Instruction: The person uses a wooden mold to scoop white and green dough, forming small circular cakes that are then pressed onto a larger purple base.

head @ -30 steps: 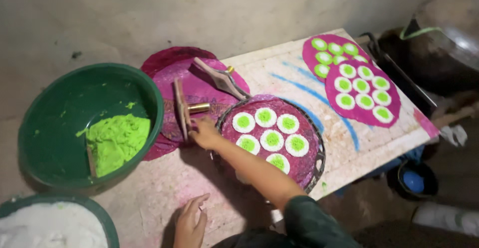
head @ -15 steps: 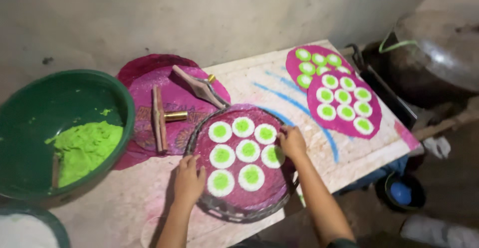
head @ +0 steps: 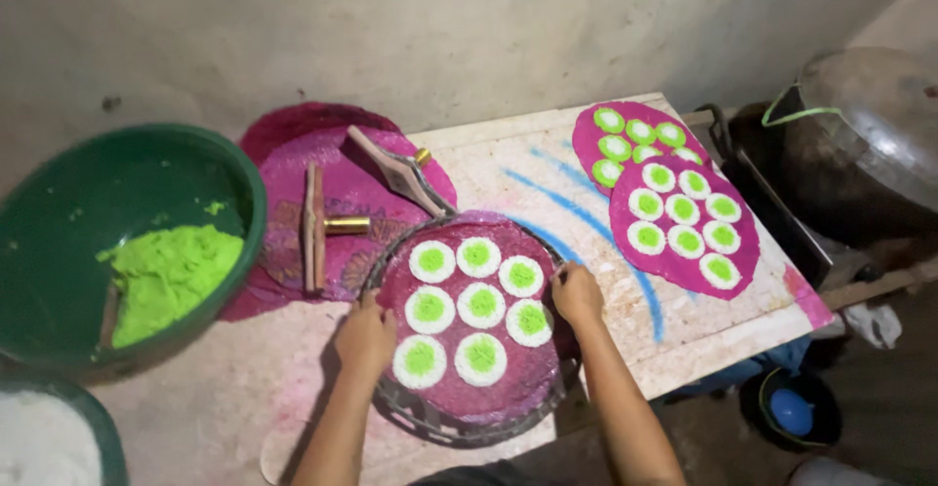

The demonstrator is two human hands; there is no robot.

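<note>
My left hand (head: 366,335) & right hand (head: 576,293) grip opposite rims of the round wire tray w/ magenta cloth (head: 469,418), fingers curled on it. Risk: uneven lift tilts tray; white-green cakes (head: 482,304) slide.

Green basin (head: 59,252) crowds left; bare tabletop (head: 596,217) right of tray (head: 459,422).

Round tray (head: 459,427) centre on table (head: 703,339); bowl (head: 59,242) left; pot (head: 860,154) right.
</note>
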